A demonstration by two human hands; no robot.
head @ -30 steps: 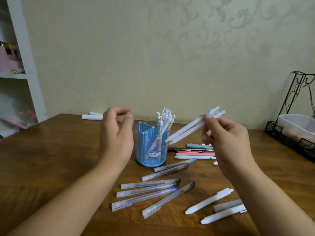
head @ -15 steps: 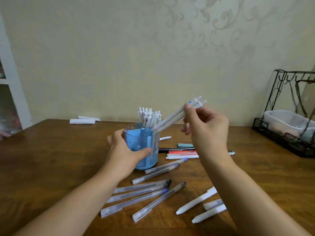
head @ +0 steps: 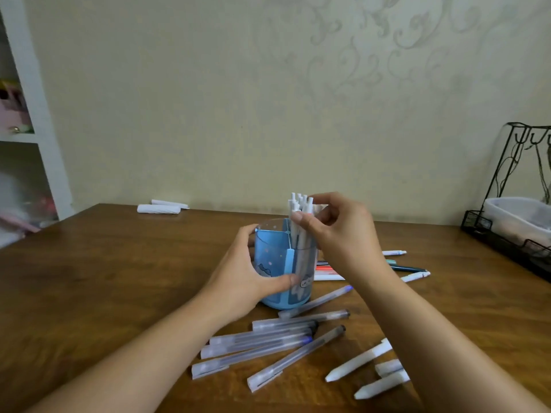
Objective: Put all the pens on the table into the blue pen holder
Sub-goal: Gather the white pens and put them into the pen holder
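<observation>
The blue pen holder (head: 272, 254) stands mid-table with several white pens (head: 299, 204) upright in its right compartment. My left hand (head: 241, 275) wraps around the holder's left and front side. My right hand (head: 340, 234) pinches white pens at the holder's top, their lower ends inside it. Several frosted clear pens (head: 262, 344) lie in front of the holder. White pens (head: 359, 360) lie at the near right, partly under my right forearm. Coloured pens (head: 408, 268) lie behind my right wrist.
A black wire rack (head: 507, 234) holding a clear plastic box (head: 518, 216) stands at the table's right edge. Two white rolled items (head: 159, 208) lie at the back left by the wall. A white shelf unit (head: 38, 114) stands left of the table.
My right hand has swung the white pens from a slant in the air down into the holder, upright. My left hand went from raised and free to gripping the holder.
</observation>
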